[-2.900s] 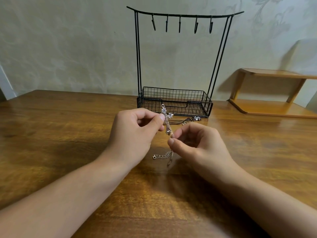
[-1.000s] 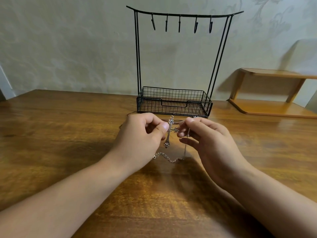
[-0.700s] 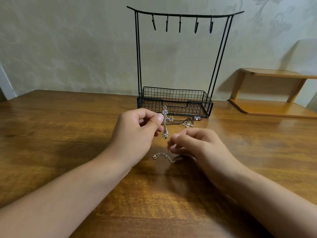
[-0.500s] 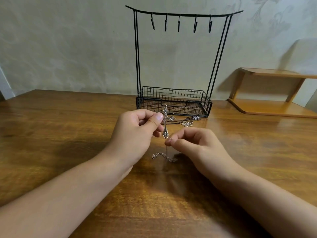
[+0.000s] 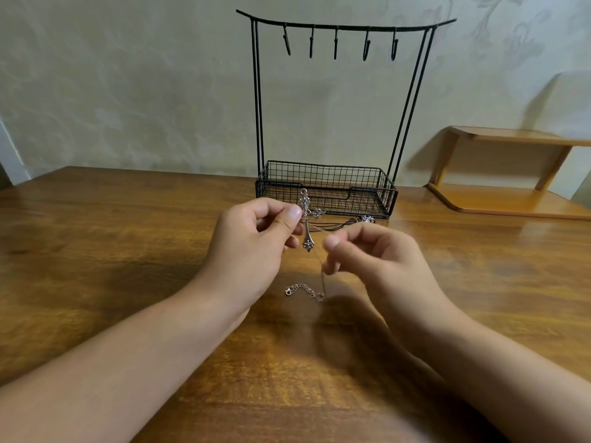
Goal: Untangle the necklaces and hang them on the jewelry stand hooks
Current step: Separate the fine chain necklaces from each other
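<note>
In front of the stand [image 5: 326,187], a light cross [image 5: 307,220] is pinched by the left hand [image 5: 252,247] and its limp, snag-prone chain [image 5: 322,276] by the right hand [image 5: 367,260]; the rigid cross is judged the firmer hold.

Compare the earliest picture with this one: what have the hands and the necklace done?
The right hand let go of the cross pendant's lower end and now pinches the thin chain below it. The left hand still pinches the pendant upright. The jewelry stand's hooks remain bare.
</note>
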